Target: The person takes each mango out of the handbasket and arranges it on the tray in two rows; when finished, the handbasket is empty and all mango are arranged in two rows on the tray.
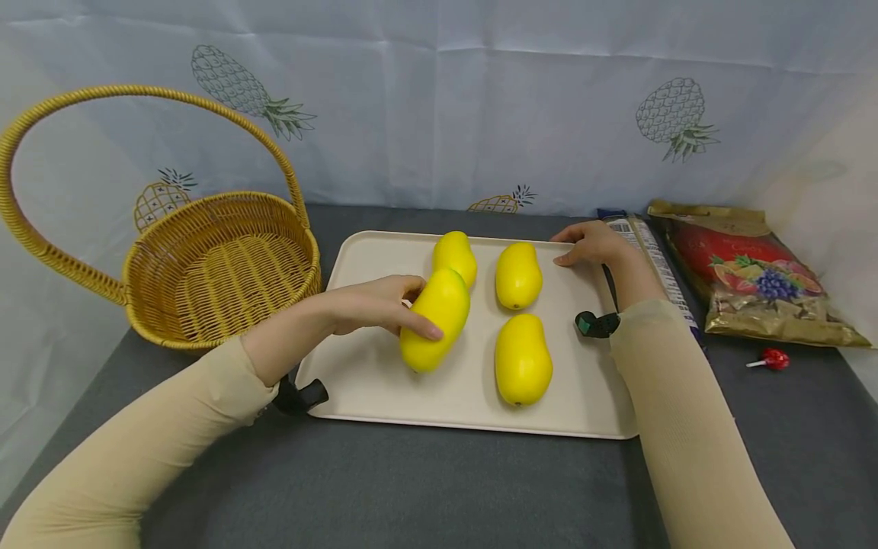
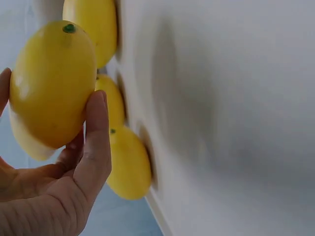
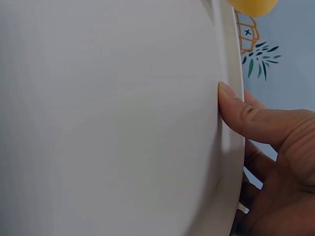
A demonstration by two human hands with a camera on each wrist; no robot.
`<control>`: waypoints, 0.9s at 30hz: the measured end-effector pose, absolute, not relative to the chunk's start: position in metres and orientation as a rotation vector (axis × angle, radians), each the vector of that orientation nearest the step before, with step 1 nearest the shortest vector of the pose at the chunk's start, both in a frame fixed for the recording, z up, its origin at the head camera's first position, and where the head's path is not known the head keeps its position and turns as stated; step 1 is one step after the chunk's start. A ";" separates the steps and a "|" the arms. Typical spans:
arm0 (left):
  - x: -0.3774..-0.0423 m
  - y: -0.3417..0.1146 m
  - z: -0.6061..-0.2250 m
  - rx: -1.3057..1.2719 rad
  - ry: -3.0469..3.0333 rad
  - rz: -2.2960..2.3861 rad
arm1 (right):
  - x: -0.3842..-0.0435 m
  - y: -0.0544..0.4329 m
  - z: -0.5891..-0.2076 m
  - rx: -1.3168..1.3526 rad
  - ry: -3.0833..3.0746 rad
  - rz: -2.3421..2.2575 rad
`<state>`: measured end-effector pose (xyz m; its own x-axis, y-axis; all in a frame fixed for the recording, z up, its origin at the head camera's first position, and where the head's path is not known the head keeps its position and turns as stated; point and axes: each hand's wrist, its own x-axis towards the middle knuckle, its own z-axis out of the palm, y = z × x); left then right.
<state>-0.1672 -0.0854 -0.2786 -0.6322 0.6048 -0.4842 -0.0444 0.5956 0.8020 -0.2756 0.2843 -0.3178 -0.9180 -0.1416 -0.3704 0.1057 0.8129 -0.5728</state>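
My left hand (image 1: 373, 305) grips a yellow mango (image 1: 437, 324) with a greenish end, thumb on the near side and fingers behind. The left wrist view shows this mango (image 2: 54, 83) raised off the cream tray (image 1: 370, 393), which carries a soft shadow. Three more yellow mangoes lie on the tray: one at the back (image 1: 456, 255), one to its right (image 1: 518, 276) and one nearer the front (image 1: 523, 362). At the tray's far right edge, my right hand (image 1: 597, 244) pinches the rim (image 3: 231, 162), thumb inside and fingers outside.
Left of the tray stands a woven basket (image 1: 312, 301) with a tall arched handle. To the right lie a red and gold bag (image 1: 768, 267), a partly hidden packet (image 1: 655, 252) and a red lollipop (image 1: 775, 358). A pineapple-print cloth (image 1: 439, 114) hangs behind the dark tabletop (image 1: 411, 488).
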 end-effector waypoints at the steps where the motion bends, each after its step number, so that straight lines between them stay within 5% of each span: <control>1: -0.166 -0.084 -0.279 0.442 2.038 1.049 | -0.276 0.284 -0.318 -0.026 2.597 -0.855; 27: -0.147 -0.057 -0.300 0.376 2.121 0.958 | -0.278 0.285 -0.320 -0.011 2.596 -0.861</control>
